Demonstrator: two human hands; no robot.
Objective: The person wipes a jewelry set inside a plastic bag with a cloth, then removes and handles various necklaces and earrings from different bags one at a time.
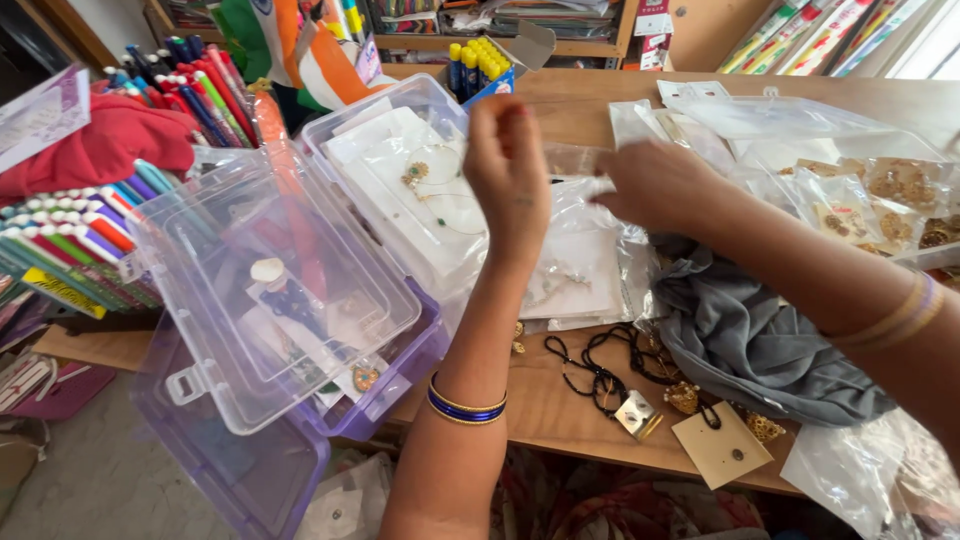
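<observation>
The left hand was raised above the bench with its fingers bunched together, pinching one end of a thin clear plastic pouch that stretched across to the right hand. The right hand was closed on the other end of that pouch, fingers curled down over it, so the pouch hung between the two hands, just above a loose pile of similar clear packets. Whether anything was inside the held pouch could not be told, as it was blurred. Just to the left of the left hand stood an open clear storage box with white jewellery cards and a fine chain in it, and further left and nearer the person lay a second clear box with a purple base, its lid propped open. Under the right forearm lay a crumpled grey cloth. Below both hands, on the bare wood, lay black cords with gold-coloured pendants and a plain tan card. Beyond the right hand were more clear packets holding gold jewellery. Far to the left of the left hand stood racks of coloured pens.
</observation>
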